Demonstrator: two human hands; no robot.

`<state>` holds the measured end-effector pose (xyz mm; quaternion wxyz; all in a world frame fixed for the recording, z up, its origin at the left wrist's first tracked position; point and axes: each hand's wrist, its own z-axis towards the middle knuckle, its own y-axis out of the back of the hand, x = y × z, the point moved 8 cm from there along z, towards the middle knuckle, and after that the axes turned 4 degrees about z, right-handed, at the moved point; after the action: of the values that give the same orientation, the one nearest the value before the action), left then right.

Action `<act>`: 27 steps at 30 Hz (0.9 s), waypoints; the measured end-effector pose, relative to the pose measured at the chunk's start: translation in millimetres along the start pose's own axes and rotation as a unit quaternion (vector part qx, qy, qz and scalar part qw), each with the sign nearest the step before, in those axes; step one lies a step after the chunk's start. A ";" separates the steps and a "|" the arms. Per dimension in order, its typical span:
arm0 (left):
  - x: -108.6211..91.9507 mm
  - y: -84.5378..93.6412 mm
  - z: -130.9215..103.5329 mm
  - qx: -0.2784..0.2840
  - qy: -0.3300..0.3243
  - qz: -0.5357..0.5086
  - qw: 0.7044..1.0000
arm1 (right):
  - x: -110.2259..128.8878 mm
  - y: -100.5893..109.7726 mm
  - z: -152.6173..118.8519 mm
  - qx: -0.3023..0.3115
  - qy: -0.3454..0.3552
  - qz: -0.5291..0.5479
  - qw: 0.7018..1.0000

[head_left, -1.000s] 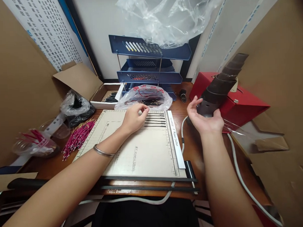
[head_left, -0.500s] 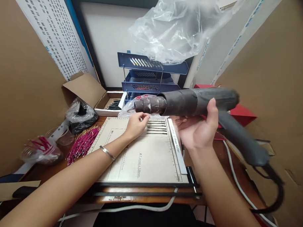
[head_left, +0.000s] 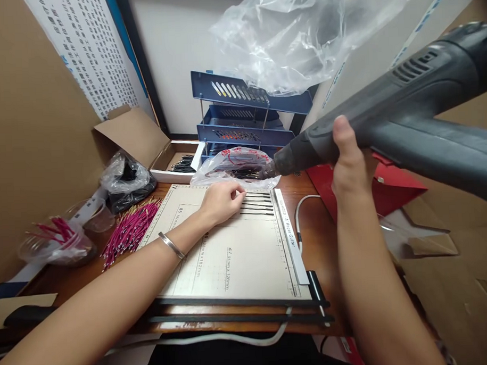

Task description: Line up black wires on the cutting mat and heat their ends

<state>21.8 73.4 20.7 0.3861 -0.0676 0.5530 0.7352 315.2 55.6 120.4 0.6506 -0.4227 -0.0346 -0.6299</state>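
My right hand (head_left: 352,162) grips a dark grey heat gun (head_left: 369,111) by its barrel, thumb on top, fingers hidden behind. Its nozzle (head_left: 271,170) slants down to the left, above the far right part of the board. Resting on the cream paper cutter board (head_left: 254,256), my left hand (head_left: 224,202) has its fingers curled and thumb and fingertips pinched at the left ends of several thin black wires (head_left: 260,204). These lie side by side, their right ends near the white ruler strip (head_left: 291,239). The pinched ends are hidden.
Many magenta wires (head_left: 131,229) lie left of the board, beside a plastic cup (head_left: 72,244). Behind are an open carton (head_left: 166,156), a clear bag with dark pieces (head_left: 235,169) and a blue tiered rack (head_left: 245,132). Red paper (head_left: 325,185) and a white cable (head_left: 298,212) are at right.
The heat gun has swung from level to tilted, its rear raised to the right and its nozzle lowered. My right hand moved up and right with it; my left hand stays at the wires.
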 end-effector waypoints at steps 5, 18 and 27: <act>7.4 5.5 0.2 -0.002 -0.012 0.029 1.000 | 1.1 -28.1 -12.4 -0.011 -0.144 0.129 0.981; 15.0 16.9 -0.2 0.006 0.036 0.032 0.999 | -1.5 -7.9 0.9 -0.052 -0.104 0.132 0.984; 22.2 14.4 1.7 0.011 0.057 0.037 0.998 | 0.9 -12.3 -3.6 -0.076 -0.075 0.146 0.983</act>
<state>-2.2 84.5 20.7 0.3272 -0.0843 0.5844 0.7378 303.2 54.6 124.9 0.6971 -0.5178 0.0271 -0.4952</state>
